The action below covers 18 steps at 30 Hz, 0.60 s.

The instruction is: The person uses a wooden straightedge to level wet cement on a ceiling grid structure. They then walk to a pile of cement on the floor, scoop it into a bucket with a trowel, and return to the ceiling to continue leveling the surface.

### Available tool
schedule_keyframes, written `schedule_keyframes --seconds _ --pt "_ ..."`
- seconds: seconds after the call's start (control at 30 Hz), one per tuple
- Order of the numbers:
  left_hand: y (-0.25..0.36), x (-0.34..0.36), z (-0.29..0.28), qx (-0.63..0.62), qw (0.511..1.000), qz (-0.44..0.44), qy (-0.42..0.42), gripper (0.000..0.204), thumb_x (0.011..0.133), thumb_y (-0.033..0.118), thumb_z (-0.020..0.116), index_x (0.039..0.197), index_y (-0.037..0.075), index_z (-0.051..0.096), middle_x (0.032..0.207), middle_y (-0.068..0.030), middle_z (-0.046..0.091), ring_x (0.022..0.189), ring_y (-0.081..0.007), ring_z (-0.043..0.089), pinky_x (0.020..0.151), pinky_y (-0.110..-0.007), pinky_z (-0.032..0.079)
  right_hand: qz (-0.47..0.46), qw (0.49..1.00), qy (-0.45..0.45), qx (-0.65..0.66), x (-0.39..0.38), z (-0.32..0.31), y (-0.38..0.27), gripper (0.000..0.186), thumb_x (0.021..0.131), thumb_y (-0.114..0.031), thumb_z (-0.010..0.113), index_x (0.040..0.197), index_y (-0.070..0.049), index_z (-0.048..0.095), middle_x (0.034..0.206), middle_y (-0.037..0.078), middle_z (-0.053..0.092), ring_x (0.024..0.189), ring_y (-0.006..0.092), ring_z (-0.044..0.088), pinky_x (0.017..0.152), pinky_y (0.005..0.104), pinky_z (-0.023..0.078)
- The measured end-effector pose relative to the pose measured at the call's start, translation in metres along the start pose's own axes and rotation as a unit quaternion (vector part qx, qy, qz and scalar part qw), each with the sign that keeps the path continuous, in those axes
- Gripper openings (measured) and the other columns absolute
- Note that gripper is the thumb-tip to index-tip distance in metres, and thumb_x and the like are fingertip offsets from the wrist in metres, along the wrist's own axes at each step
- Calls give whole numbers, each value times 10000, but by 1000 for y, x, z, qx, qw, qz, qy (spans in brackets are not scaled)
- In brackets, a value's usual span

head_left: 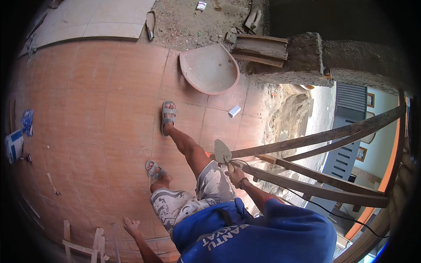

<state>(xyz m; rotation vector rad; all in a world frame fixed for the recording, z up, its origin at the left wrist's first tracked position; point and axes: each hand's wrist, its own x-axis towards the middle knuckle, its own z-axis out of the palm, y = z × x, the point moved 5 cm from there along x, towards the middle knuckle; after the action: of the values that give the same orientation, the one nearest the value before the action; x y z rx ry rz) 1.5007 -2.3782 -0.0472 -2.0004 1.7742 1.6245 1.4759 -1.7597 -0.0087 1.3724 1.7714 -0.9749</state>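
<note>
My right hand (237,176) is closed around the handle of a trowel (223,151). The trowel's grey blade points up and away from me, beside a wooden frame of long bars (315,136). A thin dark cable (307,199) runs past the hand along this frame. Lower on the left, my left hand (131,225) hangs over the tiled floor (87,140) with its fingers apart and nothing in them.
A dusty, curved basin with an orange rim (209,70) lies ahead, near a small white box (234,111). Rubble and soil (184,26) border the tiles. A wooden frame (81,246) stands lower left. A blue-and-white bag (15,147) lies far left.
</note>
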Motion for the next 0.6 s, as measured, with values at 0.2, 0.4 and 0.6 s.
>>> schedule_keyframes --seconds 0.2,0.4,0.6 --pt "106 -12 169 335 918 99 -188 316 940 285 514 808 5 577 627 -31 479 495 -134 372 445 -322 352 58 997 3 -51 63 -47 -78 379 770 -325 696 886 16 578 654 133 617 520 199 605 478 344 487" --pt "244 -92 357 422 860 183 -223 310 962 235 446 845 -18 581 642 -32 484 506 -138 449 434 -320 416 29 982 8 188 100 -138 -273 243 825 -229 691 843 -36 544 604 50 567 477 150 552 436 313 454" --pt "335 -75 477 296 889 80 -340 211 920 155 470 876 -2 603 641 -23 507 523 -174 509 480 -346 480 -11 982 -8 187 130 -209 -451 219 836 -172 684 838 -54 501 571 11 513 425 119 489 374 287 405"
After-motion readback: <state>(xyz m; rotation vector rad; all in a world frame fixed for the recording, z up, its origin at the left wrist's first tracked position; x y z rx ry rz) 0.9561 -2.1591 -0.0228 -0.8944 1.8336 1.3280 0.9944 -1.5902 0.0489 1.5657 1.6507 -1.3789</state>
